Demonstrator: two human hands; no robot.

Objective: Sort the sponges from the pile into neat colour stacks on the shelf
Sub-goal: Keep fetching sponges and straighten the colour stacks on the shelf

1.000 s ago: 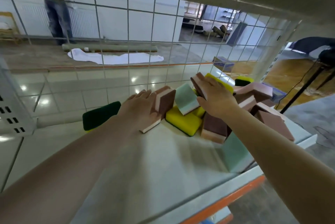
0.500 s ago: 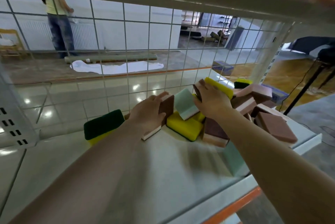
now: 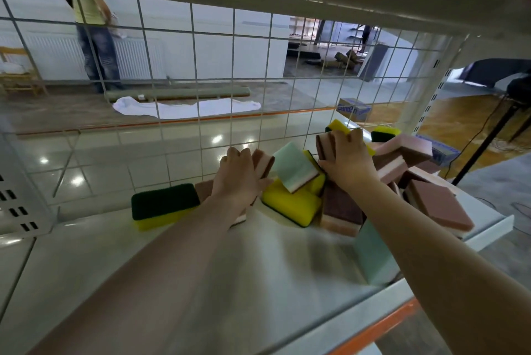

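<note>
Head view: a white shelf [image 3: 184, 282] with an orange front edge carries a pile of sponges [image 3: 359, 179] at its right half, backed by a wire grid [image 3: 201, 73]. The left hand [image 3: 240, 179] reaches in from the lower left, its fingers curled round a brown-and-pink sponge [image 3: 263, 163] standing on edge at the pile's left margin; the sponge's lower end shows below the wrist. The right hand [image 3: 349, 163] grips a second brown sponge [image 3: 324, 146], upright near the top of the pile, with a yellow sponge [image 3: 339, 127] just behind the fingers. Between the two hands a mint sponge [image 3: 296, 166] leans tilted on a yellow block [image 3: 290, 205] that lies flat on the shelf. To the left of the left hand, apart from the pile, a green-topped sponge [image 3: 165, 205] lies flat near the grid. Further brown-and-pink sponges lie stacked and tilted to the right of the right forearm, and another mint sponge [image 3: 373, 257] stands at the front edge beneath that forearm. Beyond the grid, a person [image 3: 94, 38] stands on the floor, with a white cloth [image 3: 184, 107] lying nearby.
</note>
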